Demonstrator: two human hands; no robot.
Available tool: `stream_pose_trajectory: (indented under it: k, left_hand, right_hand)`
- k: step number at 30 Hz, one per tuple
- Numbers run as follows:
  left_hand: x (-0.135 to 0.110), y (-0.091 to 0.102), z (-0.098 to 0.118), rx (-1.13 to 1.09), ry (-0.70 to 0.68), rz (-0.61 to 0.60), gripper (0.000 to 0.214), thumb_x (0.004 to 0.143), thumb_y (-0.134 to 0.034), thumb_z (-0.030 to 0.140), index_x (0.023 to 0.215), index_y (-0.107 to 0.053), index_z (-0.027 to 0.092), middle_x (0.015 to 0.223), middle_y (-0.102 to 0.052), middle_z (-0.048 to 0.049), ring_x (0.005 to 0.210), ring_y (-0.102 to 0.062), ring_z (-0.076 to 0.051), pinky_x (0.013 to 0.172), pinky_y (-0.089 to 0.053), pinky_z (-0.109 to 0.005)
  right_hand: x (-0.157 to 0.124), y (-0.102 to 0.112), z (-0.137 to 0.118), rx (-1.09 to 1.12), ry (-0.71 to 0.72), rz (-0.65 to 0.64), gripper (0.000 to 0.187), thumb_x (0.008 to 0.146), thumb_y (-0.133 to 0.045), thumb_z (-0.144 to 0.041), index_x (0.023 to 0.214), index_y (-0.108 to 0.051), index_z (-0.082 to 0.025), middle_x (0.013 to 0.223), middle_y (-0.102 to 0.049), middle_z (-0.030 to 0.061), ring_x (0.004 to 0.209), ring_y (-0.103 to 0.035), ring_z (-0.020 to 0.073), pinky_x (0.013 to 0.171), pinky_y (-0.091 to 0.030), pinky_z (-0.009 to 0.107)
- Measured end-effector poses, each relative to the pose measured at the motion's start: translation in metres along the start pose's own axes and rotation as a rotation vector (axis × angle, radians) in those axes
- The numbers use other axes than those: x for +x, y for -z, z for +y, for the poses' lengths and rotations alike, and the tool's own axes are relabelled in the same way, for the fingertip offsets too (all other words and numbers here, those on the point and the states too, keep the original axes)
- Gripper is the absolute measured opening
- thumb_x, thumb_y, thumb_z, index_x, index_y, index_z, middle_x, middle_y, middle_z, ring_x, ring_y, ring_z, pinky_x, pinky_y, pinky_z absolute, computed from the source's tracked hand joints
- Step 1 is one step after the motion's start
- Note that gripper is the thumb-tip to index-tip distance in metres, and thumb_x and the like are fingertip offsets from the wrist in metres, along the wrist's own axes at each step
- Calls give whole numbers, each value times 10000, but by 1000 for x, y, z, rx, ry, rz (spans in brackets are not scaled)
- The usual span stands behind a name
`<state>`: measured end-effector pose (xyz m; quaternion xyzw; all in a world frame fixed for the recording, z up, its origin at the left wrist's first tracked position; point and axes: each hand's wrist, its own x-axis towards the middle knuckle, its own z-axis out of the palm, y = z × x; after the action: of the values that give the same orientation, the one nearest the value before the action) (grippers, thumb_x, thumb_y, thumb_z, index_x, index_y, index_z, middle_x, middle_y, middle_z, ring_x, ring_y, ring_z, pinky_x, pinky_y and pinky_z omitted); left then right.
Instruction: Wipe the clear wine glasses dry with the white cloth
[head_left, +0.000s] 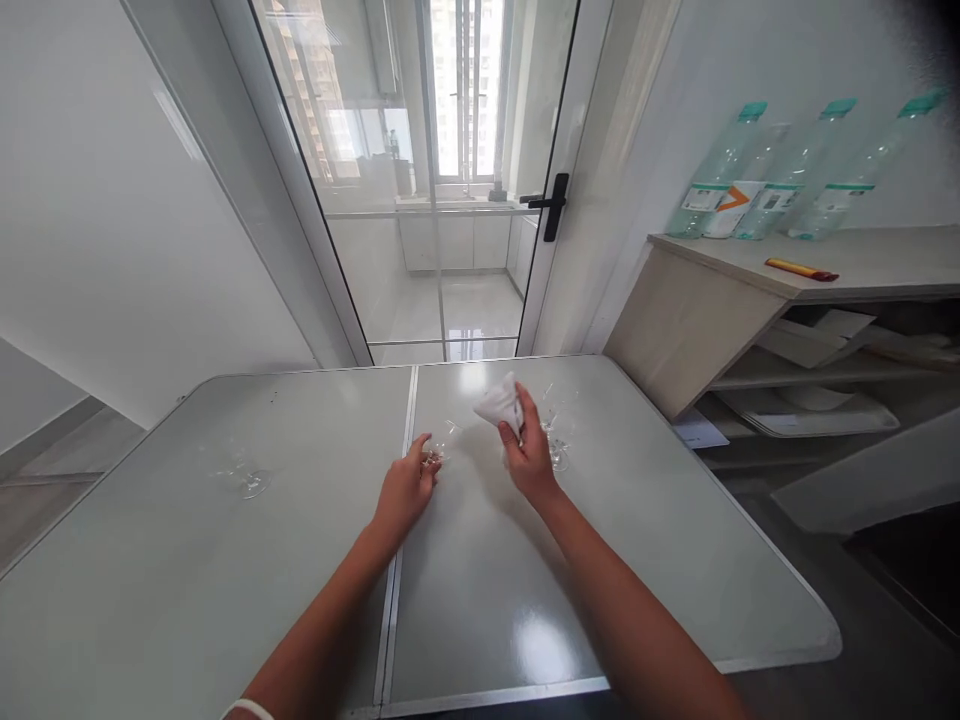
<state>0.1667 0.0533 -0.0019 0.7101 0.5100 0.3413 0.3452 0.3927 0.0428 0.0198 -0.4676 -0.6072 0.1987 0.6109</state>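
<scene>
"While the right hand point(531, 452) grips a white cloth point(497, 403) above the table point(300, 600), what of the left hand point(407, 488)?"

"Fingers curled loosely around a clear glass point(439, 456), just left of the cloth."

"Anything hard to make out?"

"That glass's outline; a second glass point(559, 455) is partly hidden behind the right hand, a third glass point(255, 485) faint at left."

"And beyond?"

"A glazed door point(382, 270), with bottles point(780, 198) on a cabinet point(697, 320) at right."
</scene>
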Motion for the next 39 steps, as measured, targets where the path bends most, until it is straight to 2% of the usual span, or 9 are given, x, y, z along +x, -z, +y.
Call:
stream_pose_trajectory:
  k: [4,9,13,16,22,26,32,36,39]
  left_hand:
    - [-2,-1,1,451,-79,4,234,955,-560,236,1184,-513,245,941,-777,-44,803,-735,-232,641,-408,-275]
    - [-3,-3,-1,789,-168,29,81,1004,-487,263,1024,-551,217,744,-724,-52,695,-707,-245,573,-314,-282]
    - [-4,-5,-5,786,-273,76,119,999,-525,303,934,-564,210,706,-700,-52,646,-674,-237,569,-299,-290]
    - [-5,-6,-6,756,-376,68,100,993,-530,268,921,-569,209,675,-685,-44,610,-652,-221,561,-293,-292]
    - [-10,-4,-8,679,-576,24,129,978,-540,233,851,-548,218,628,-643,-6,555,-598,-185,560,-322,-292]
    - [-11,-2,-12,536,-569,50,146,968,-579,278,840,-539,221,627,-621,11,553,-593,-164,549,-343,-272]
    - [-10,1,-15,287,-568,-1,122,946,-623,301,871,-564,226,711,-705,7,550,-592,-123,576,-421,-239]
    - [-11,2,-13,124,-475,-10,283,934,-640,342,757,-449,230,777,-755,-5,554,-583,-104,581,-439,-232]
    - [-11,3,-13,52,-375,2,390,915,-649,393,710,-355,237,828,-779,-34,593,-617,-115,600,-470,-244]
  right_hand:
    - [-11,-13,1,-288,325,-406,457,1027,-433,-225,1480,-486,-254,1098,-731,84,1033,-652,252,1172,-340,537]
    - [-21,-33,-3,-323,385,-516,428,1006,-434,-190,1425,-518,-209,974,-735,65,917,-666,225,1197,-340,527]
    - [-18,-33,-7,-293,294,-405,406,1014,-408,-186,1396,-541,-224,989,-730,68,921,-666,224,1193,-336,526]
    - [-16,-30,-6,-157,215,-443,344,993,-472,-220,1298,-630,-244,973,-731,51,934,-657,227,1137,-384,497]
    - [-4,-19,2,458,-425,-286,236,917,-623,-379,1024,-741,-204,839,-701,21,740,-616,183,705,-483,287]
    - [1,-13,10,853,-652,-208,278,828,-739,-390,1019,-741,-188,867,-731,39,714,-637,169,640,-477,252]
    - [1,-18,21,928,-743,-192,324,727,-821,-366,970,-724,-176,814,-732,29,694,-658,175,651,-510,274]
    - [0,-22,23,736,-597,16,352,779,-752,-417,1061,-669,-224,841,-702,-9,652,-608,152,585,-472,252]
    - [0,-22,22,569,-459,20,347,837,-676,-445,1105,-643,-227,936,-690,10,702,-597,158,597,-470,253]
